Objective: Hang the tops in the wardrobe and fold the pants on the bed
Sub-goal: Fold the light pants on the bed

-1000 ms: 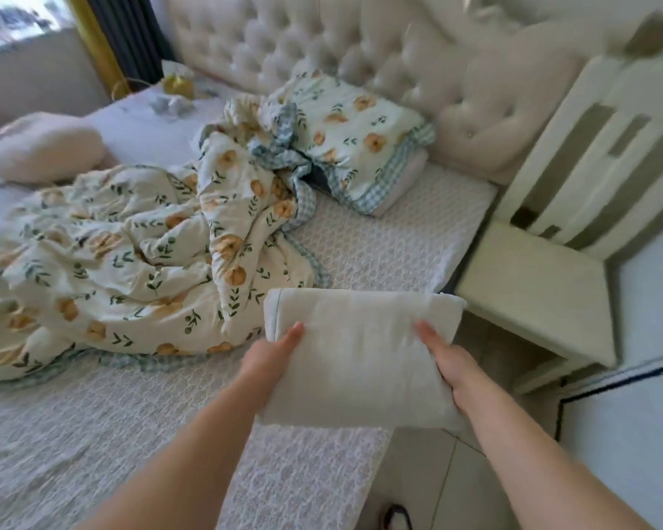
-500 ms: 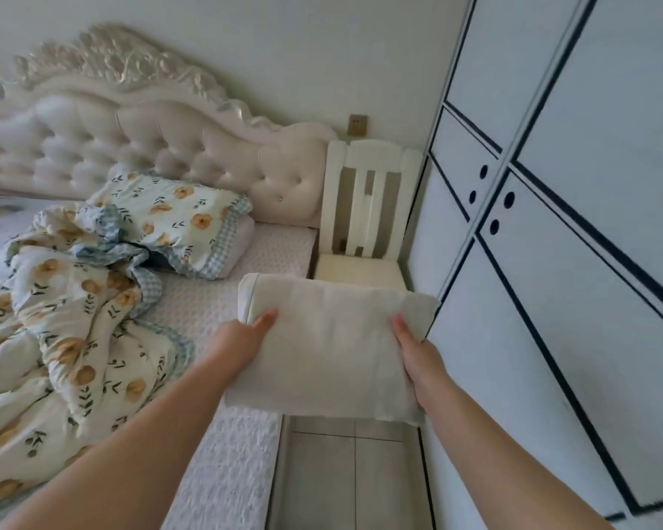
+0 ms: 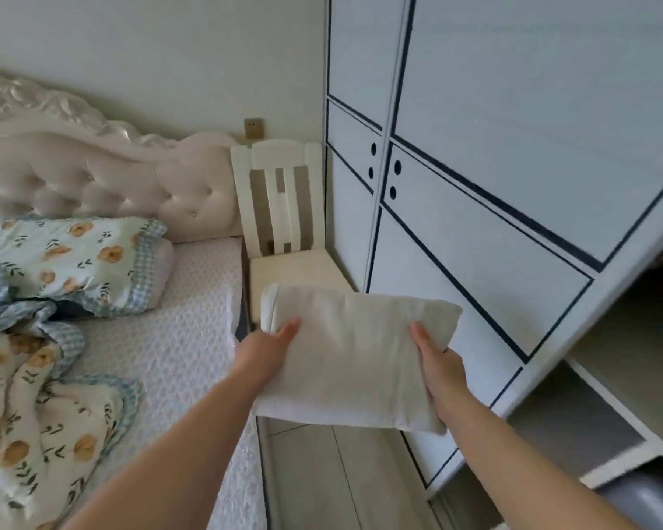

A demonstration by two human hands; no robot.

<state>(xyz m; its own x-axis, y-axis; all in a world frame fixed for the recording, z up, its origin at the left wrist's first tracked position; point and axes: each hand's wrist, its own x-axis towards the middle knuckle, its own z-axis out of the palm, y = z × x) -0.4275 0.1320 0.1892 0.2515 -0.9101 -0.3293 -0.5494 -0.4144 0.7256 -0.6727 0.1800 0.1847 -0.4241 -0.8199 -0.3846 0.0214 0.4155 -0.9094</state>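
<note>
Folded pants [image 3: 355,355], cream-coloured, held up off the bed [image 3: 192,330] in a thick flat bundle, out over the strip of floor [image 3: 333,480] beside the bed's edge. Left hand [image 3: 263,350] clamped on the bundle's left end, thumb lying on top of the cloth, remaining fingers tucked beneath and out of sight. Right hand [image 3: 439,367] gripping the right end the same way, thumb on top, fingers hidden underneath. Both bare forearms reaching in from the bottom of the view. Just beyond the pants, a white slatted chair [image 3: 284,239], seat empty, wedged between the bed and the wardrobe [image 3: 513,185]. Right of the pants, close by, pale wardrobe doors with dark trim lines and round finger holes, shut along this stretch. Further right of the pants, at the frame's edge, an open section of the wardrobe with shelves [image 3: 605,426] visible; contents too dark and cropped to make out. Left of the pants, on the bed, a white textured mattress cover, bare near the edge. Further left again, a floral pillow [image 3: 81,258] with checked trim against the tufted headboard [image 3: 104,181], and a rumpled floral quilt [image 3: 43,395] in the same print spread nearer the camera. Behind the chair, high on the wall, a small brass-coloured socket [image 3: 254,128].
</note>
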